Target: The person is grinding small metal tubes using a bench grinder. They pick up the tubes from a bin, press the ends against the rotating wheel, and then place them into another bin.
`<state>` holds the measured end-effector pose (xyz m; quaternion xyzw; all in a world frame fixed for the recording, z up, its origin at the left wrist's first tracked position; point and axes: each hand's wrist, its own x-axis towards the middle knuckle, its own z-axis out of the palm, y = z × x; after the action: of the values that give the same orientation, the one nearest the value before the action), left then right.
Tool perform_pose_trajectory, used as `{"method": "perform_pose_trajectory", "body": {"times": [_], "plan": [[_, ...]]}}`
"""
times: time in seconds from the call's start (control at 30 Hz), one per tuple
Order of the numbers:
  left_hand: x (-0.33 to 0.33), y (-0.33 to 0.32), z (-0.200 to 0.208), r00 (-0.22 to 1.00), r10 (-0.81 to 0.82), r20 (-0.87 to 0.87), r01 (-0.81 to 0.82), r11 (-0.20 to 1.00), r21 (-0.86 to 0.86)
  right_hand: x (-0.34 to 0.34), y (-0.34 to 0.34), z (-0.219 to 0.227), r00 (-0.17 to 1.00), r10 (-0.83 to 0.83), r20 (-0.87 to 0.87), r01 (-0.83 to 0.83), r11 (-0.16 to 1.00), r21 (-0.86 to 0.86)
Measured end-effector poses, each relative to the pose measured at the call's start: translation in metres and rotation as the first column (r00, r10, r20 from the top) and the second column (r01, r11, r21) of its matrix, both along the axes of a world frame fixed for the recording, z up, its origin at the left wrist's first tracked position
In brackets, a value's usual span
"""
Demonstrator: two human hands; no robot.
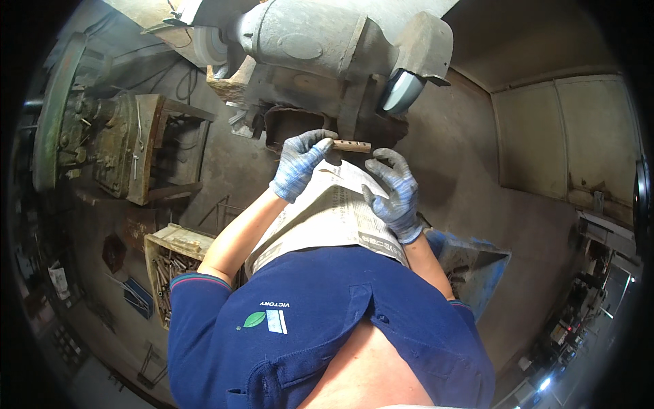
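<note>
My left hand (297, 163), in a blue and grey knitted glove, pinches one end of a short brownish bar with a row of dark holes (353, 146). The bar's other end points to the right, toward my right hand. Gloved the same way, my right hand (396, 191) hangs apart from the bar with its fingers spread and nothing in them. Below both hands, sheets of newspaper (327, 218) cover my lap. Just beyond the hands stands a big grey grinding machine (306, 44), with a pale wheel (210, 46) at its left and another wheel (403, 92) under a guard at its right.
At my left a wooden box (192, 238) holds many rusty metal parts. To my right is a blue bin (489, 262) with dark pieces inside. Farther left stands an old green machine (58, 116); a metal cabinet (562, 136) is at the right.
</note>
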<state>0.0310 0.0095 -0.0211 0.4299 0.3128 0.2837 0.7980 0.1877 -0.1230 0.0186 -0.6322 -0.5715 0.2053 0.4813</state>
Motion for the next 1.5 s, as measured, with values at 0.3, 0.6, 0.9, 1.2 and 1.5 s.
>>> {"method": "perform_pose_trajectory", "body": {"times": [0.3,0.6,0.9,1.2,1.5], "plan": [[0.026,-0.014,0.003,0.991,-0.054,0.126,0.072,0.987,-0.143,0.009,-0.001,-0.005,0.987,-0.138,0.085,0.123,0.979,0.164],[0.031,-0.007,-0.003,1.000,-0.015,0.004,0.014,0.999,0.037,0.016,-0.015,-0.029,0.939,-0.181,-0.293,0.233,0.960,0.153],[0.048,-0.010,-0.007,1.000,-0.014,-0.023,0.016,0.995,0.101,0.026,-0.016,-0.030,0.954,-0.209,-0.213,0.245,0.957,0.154],[0.077,-0.005,-0.030,0.998,0.049,-0.033,-0.048,0.998,0.038,0.046,-0.012,-0.053,0.961,-0.274,-0.040,0.277,0.956,0.102],[0.116,0.005,-0.055,0.992,0.122,0.010,-0.120,0.988,-0.100,0.058,0.004,-0.076,0.900,-0.340,-0.274,0.365,0.930,0.045]]}}
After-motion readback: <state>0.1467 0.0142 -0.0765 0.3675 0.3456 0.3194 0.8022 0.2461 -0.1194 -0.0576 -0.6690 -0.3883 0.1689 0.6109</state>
